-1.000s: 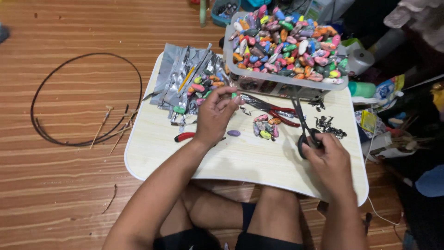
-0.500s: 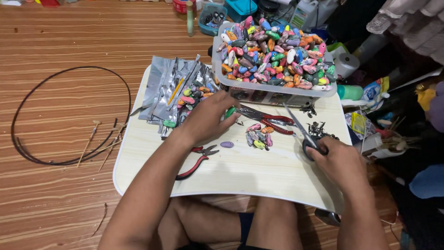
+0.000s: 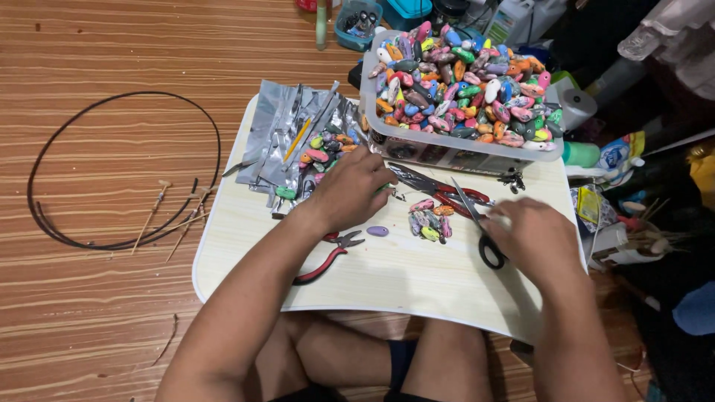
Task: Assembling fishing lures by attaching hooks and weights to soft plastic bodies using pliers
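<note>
My left hand (image 3: pixel 348 190) rests curled on the pale lap table (image 3: pixel 417 290), beside silver foil bags (image 3: pixel 277 141) strewn with small colourful oval pieces. A small green piece (image 3: pixel 385 187) shows at its fingertips. My right hand (image 3: pixel 532 240) grips black-handled scissors (image 3: pixel 480 232), blades pointing up-left over red-handled pliers (image 3: pixel 454 198). A small pile of coloured pieces (image 3: pixel 428 221) lies between my hands, with a lone purple piece (image 3: pixel 377 231) beside it. A second pair of red-handled pliers (image 3: pixel 326 258) lies below my left wrist.
A clear plastic bin (image 3: pixel 447 155) heaped with colourful pieces stands at the table's far edge. On the wooden floor to the left lie a black wire loop (image 3: pixel 45 219) and thin wooden sticks (image 3: pixel 158 202). Bottles, tubs and clutter crowd the right side.
My left hand has drawn back from the foil bags toward the table's middle with the green piece. The right hand keeps the scissors, shifted slightly. The lower red pliers are now uncovered.
</note>
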